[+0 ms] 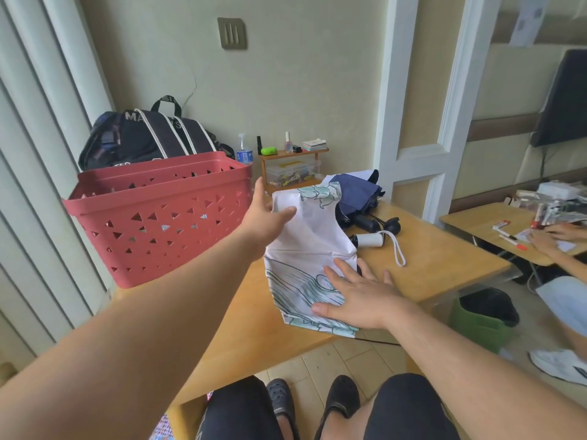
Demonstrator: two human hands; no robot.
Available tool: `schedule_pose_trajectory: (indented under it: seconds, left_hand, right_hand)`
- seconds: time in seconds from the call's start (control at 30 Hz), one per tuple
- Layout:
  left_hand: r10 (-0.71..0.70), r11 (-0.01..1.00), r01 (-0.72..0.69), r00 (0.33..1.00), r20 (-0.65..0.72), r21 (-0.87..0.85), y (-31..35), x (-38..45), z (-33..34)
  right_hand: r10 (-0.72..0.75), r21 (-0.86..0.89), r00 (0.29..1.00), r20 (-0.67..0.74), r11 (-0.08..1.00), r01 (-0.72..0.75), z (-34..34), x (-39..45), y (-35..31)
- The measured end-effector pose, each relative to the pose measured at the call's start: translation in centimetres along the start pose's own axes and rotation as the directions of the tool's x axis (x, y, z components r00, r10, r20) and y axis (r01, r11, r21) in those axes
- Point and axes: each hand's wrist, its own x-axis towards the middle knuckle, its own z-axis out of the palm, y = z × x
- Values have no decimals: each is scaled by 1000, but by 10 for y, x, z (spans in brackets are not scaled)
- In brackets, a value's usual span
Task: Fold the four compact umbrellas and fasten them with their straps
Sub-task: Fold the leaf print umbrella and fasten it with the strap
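The white umbrella [305, 246] (printed with green line drawings) is laid on the wooden table [444, 265], its canopy pressed flat under the spread, straight fingers of the right hand [355, 296]. Its far edge is touched by the left hand [270, 214], fingers extended and apart, thumb against the cloth. Beyond those fingertips a navy umbrella [359, 195] is seen; to their left, a red basket [158, 217] is set.

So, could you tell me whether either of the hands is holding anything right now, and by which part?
Nothing is gripped. The right hand lies flat on the white umbrella canopy's near end; the left hand is open, thumb touching its far edge.
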Motion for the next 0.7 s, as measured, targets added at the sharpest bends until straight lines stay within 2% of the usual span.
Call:
schedule_pose_trajectory:
  seconds: [0.17,0.33,0.4,0.47,0.6,0.67,0.7]
  left_hand:
    - [137,990,-128,974,-180,59,-2,-12,6]
    - [243,970,-238,953,-181,49,-21,-35,-1]
    - [237,971,-239,959,-155,7,-38,-48,0]
    - [193,981,-194,967,-165,11,-59,-61,3]
    - [132,988,-110,966,-223,108,-84,-77,9]
    - [151,985,-127,962,-227,117,-85,-80,8]
    - [154,985,-130,962,-227,117,-85,-81,8]
  right_hand:
    - [-7,10,1000,-4,1000,7,1,0,1]
    - [-10,37,999,-35,999,12,1,0,1]
    - [-7,68,991,-130,998,16,4,-2,0]
    - [6,97,957,-289,995,23,10,-5,1]
    - [18,199,799,-601,972,127,24,-11,5]
    - [57,278,740,-670,943,180,26,-16,3]
    - [77,316,733,-676,929,193,26,-17,2]
